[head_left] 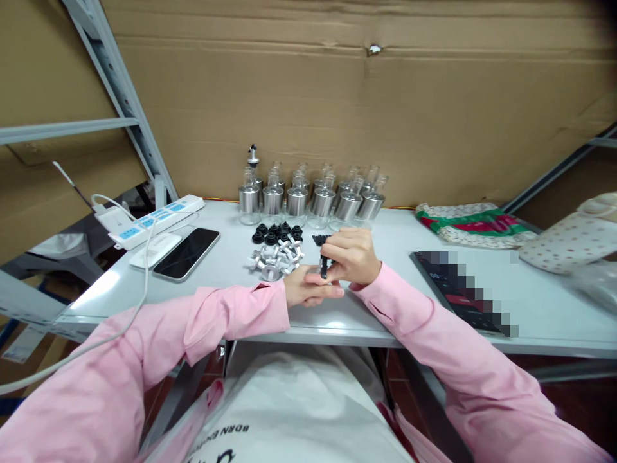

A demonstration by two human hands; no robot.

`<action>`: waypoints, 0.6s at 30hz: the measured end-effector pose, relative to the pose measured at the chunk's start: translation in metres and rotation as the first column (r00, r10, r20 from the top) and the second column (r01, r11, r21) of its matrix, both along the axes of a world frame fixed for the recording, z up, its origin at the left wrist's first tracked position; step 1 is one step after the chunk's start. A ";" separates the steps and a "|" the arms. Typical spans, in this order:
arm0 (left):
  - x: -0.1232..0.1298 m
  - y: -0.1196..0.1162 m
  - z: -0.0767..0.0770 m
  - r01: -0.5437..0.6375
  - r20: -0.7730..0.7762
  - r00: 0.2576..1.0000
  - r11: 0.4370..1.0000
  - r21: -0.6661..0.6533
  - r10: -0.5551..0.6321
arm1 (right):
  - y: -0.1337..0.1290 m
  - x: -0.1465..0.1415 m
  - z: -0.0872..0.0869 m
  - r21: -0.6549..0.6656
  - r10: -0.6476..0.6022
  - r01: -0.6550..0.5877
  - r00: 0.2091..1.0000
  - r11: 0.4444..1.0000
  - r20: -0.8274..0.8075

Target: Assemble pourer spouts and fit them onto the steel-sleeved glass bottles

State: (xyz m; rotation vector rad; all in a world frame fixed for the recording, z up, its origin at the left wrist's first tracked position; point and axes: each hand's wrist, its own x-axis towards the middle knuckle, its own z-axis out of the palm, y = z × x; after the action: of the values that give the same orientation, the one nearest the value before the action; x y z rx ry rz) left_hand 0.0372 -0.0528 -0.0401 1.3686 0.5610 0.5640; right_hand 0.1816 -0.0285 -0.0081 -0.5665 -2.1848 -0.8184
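My right hand (pixel 354 256) pinches a small upright black part (pixel 324 264), its fingers bent downward over it. The left hand (pixel 308 288) lies just below, near the table's front edge, with its thumb and fingers closed about the lower end of that part. Its other fingers point right, and what lies between them is hidden. Left of the hands is a loose pile of silvery pourer pieces (pixel 277 257). Behind that pile sit several black stoppers (pixel 277 233). More small black parts (pixel 319 240) lie just behind my right hand.
Several glass bottles with steel sleeves (pixel 296 200) stand in rows at the back; one behind them carries a pourer (pixel 253 155). To the left are a phone (pixel 187 254), a power strip (pixel 157 222) and a white cable. A tablet (pixel 457 289) and patterned cloth (pixel 475 225) lie right.
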 end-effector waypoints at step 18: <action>-0.001 0.003 -0.001 0.057 -0.025 0.998 0.998 -0.027 -0.057 | -0.004 -0.006 -0.003 -0.046 0.146 -0.151 0.985 0.987 -0.089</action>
State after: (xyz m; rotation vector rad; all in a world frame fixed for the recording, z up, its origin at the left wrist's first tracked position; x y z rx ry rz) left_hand 0.0357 -0.0499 -0.0411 1.3643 0.5467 0.4917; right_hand 0.1755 -0.0323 -0.0115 -0.4495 -2.1465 -0.6478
